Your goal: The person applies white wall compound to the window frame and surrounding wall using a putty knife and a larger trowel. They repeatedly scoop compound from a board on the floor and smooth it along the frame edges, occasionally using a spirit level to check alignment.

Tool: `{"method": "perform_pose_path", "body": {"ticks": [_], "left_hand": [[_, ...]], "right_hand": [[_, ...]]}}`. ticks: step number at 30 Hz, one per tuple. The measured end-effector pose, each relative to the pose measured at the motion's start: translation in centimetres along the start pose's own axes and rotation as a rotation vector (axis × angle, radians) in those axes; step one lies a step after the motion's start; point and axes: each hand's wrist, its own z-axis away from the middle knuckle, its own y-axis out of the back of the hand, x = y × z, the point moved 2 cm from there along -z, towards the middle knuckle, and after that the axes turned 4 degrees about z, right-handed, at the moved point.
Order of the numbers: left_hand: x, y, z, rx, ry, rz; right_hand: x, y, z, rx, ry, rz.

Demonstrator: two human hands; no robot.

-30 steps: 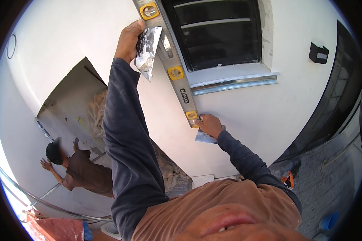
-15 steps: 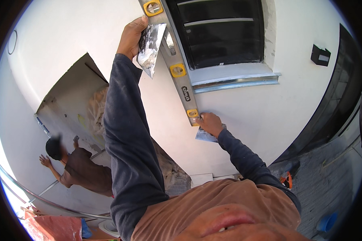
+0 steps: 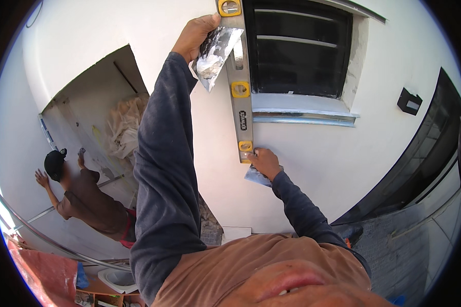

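A long grey spirit level (image 3: 235, 107) with yellow-framed vials stands nearly upright against the white wall, along the left side of a window. Up high, my left hand (image 3: 196, 37) is closed at its left edge, also holding a wide putty knife (image 3: 213, 59) whose blade is smeared with white filler. My right hand (image 3: 265, 162) grips the level's lower end, and a second putty knife (image 3: 258, 176) sticks out beneath those fingers. Both knives' handles are hidden by my hands.
The dark window (image 3: 297, 51) has a projecting sill with a metal edge strip (image 3: 305, 120). A black box (image 3: 409, 101) is fixed to the wall at right. At lower left, a co-worker (image 3: 89, 197) leans toward a wall beyond a metal rail (image 3: 61, 247). Red sheeting (image 3: 43, 271) lies below.
The spirit level, slanted before, is now closer to upright in view. My left hand and its putty knife appear further right, while the right hand remains at the lower end. The whole view has shifted.
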Motion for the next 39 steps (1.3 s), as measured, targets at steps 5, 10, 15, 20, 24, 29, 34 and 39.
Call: {"method": "perform_pose_path", "body": {"ticks": [5,10,15,20,24,29,34,39], "left_hand": [[0.0,0.1,-0.2,-0.023,-0.011,0.008],[-0.1,0.2,-0.4,-0.030,-0.003,0.010],[-0.2,0.3,-0.4,-0.044,-0.035,-0.036],[-0.3,0.4,-0.4,-0.030,-0.039,-0.052],[-0.3,0.6,-0.6,-0.033,-0.018,-0.056],[-0.4,0.8,-0.8,-0.047,-0.023,-0.063],[-0.7,1.0,-1.0,-0.052,-0.027,-0.051],[-0.6,1.0,-1.0,-0.039,-0.027,-0.053]], "right_hand": [[0.0,0.0,-0.1,0.013,0.016,-0.009],[0.0,-0.1,-0.2,0.015,0.020,-0.004],[0.1,-0.3,-0.5,0.004,0.001,-0.006],[0.0,-0.2,-0.6,0.009,0.024,0.007],[0.0,-0.2,-0.6,0.012,0.011,0.018],[-0.1,-0.3,-0.8,0.016,0.010,0.004],[-0.1,-0.3,-1.0,0.005,0.003,0.004],[0.0,-0.4,-1.1,0.007,0.006,-0.008]]}}
